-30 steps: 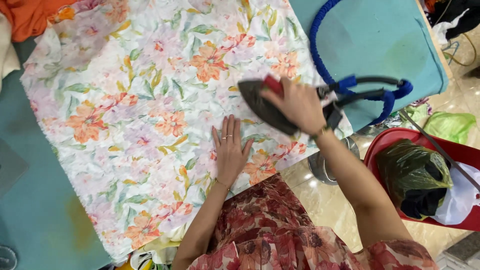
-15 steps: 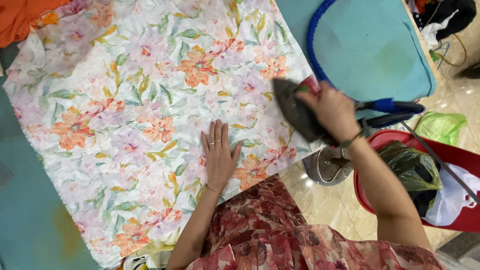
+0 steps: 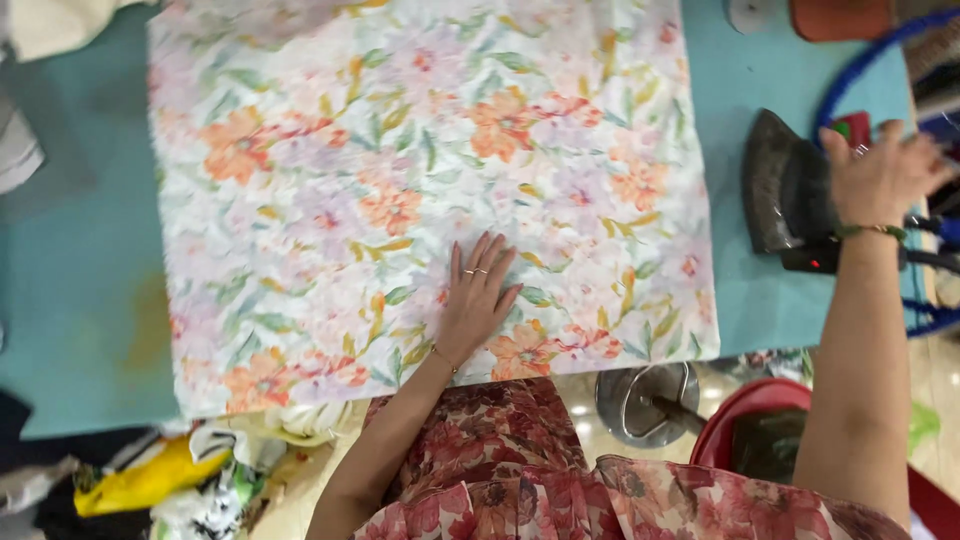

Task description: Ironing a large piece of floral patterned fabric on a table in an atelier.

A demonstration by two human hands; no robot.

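Head view: left hand (image 3: 478, 300) open, flat, palm down on floral fabric (image 3: 400, 180) spread over the teal ironing table (image 3: 80, 250). Right hand (image 3: 880, 175) open, fingers spread, blurred, over the handle of the dark iron (image 3: 785, 185), not gripping it. Iron sits on the table right of the fabric, well apart from left hand.

Bright, even light from overhead; shadows stay faint. The floral fabric (image 3: 430, 190) looks washed out toward the top, the right hand (image 3: 880, 175) is motion-blurred, and glare glints off the floor below
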